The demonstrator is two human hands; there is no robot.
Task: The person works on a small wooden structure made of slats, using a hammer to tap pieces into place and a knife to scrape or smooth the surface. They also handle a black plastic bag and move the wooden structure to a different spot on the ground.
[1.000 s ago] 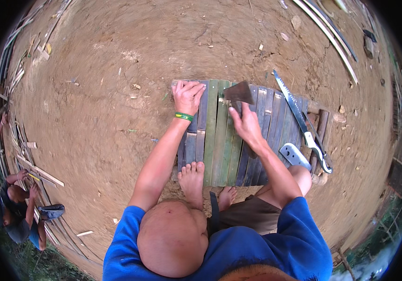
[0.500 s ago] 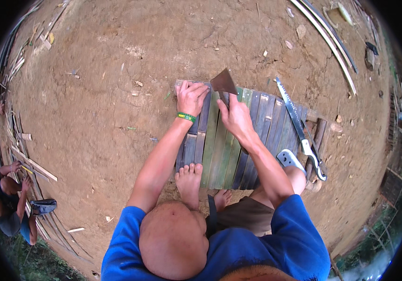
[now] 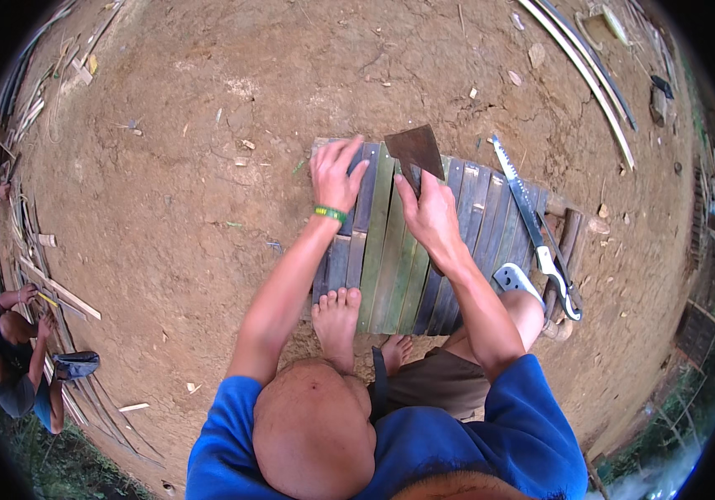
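Observation:
A low bench of bamboo slats (image 3: 386,275), some green and some dark, stands under both my hands. Over its far left corner is my left hand (image 3: 336,179), fingers spread, with nothing visible in it; a green band circles the wrist. My right hand (image 3: 434,212) grips a chopping knife with a broad, dark brown blade (image 3: 416,152). That blade lies over the far ends of the green slats, just right of my left hand. Most of the knife's handle is hidden by my fingers. My bare foot (image 3: 336,321) presses on the near left of the slats.
A handsaw (image 3: 524,204) with a white and black handle lies across the bench's right side, beside a pale metal plate with holes (image 3: 511,279). Long strips (image 3: 582,79) lie on the dirt at far right. Another person (image 3: 24,358) crouches at left near bamboo pieces (image 3: 62,300).
My left hand has loosened from the slats' far edge, its fingers lifting and spreading. The knife blade has turned and shifted slightly right in my right hand.

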